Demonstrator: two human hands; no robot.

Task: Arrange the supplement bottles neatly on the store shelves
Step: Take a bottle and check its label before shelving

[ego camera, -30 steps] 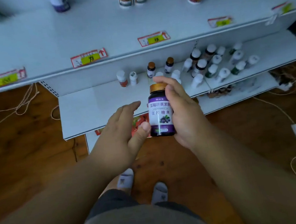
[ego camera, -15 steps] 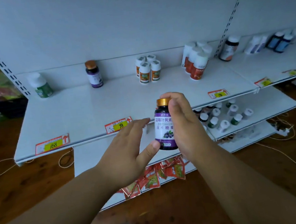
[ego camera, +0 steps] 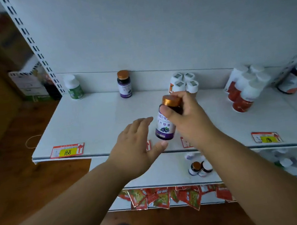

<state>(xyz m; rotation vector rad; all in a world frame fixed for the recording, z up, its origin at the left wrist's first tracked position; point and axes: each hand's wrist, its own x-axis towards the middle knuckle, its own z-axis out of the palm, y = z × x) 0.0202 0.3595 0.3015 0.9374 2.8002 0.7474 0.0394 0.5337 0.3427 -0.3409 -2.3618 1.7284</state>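
The purple-labelled bottle (ego camera: 164, 124) with a copper cap is held above the front part of the upper shelf (ego camera: 93, 121), tilted slightly. The right hand (ego camera: 187, 119) grasps it near the cap, thumb across the front of the neck and fingers curled behind. The left hand (ego camera: 138, 148) is spread and relaxed just left of the bottle, its thumb tip at the bottle's base; whether it touches is hard to tell. Behind the held bottle, at the back of the shelf, stands a matching purple bottle (ego camera: 124, 84). Farther left of it is a green-labelled bottle (ego camera: 73, 87). Right of the held bottle are white-capped bottles (ego camera: 184, 83) and, beyond them, red-labelled bottles (ego camera: 242, 91). A price tag (ego camera: 67, 150) marked 168 sits on the shelf's front edge, to the left.
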